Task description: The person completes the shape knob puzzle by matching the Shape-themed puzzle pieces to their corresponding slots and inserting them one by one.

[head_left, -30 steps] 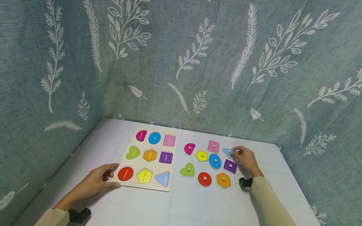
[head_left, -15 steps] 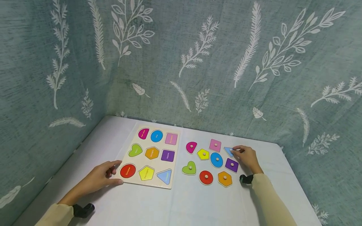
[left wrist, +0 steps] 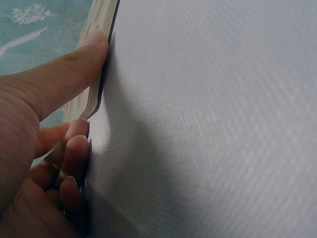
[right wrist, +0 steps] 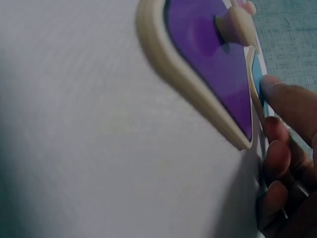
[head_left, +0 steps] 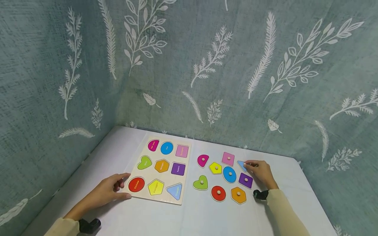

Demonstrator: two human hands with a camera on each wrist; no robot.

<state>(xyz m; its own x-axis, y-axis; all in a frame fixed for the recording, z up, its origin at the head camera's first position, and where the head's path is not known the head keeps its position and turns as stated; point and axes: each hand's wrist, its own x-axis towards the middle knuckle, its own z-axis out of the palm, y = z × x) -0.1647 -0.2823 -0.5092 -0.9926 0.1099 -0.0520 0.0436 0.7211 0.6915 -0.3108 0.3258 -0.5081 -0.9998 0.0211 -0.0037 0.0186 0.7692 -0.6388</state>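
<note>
A wooden shape-puzzle board (head_left: 156,155) with coloured, labelled shapes lies at the left of the white table. My left hand (head_left: 109,190) holds its near left corner; in the left wrist view the thumb (left wrist: 79,62) presses one edge and the curled fingers (left wrist: 76,151) lie round the corner. At the right, my right hand (head_left: 260,171) pinches the light blue triangle piece (head_left: 241,165), and its fingers partly cover it. Just in front of that hand lies the purple square piece (head_left: 245,181), whose wooden knob (right wrist: 237,27) shows in the right wrist view.
Between board and right hand lie more knobbed pieces: magenta half round (head_left: 202,162), yellow pentagon (head_left: 214,169), pink rectangle (head_left: 226,161), blue oval (head_left: 227,178), green heart (head_left: 199,185), red circle (head_left: 217,196), orange hexagon (head_left: 237,198). A patterned curtain (head_left: 177,65) borders the table.
The head view has shifted, so everything sits a little further right and lower in it. Both hands keep their places, left at the board's corner and right at the triangle piece.
</note>
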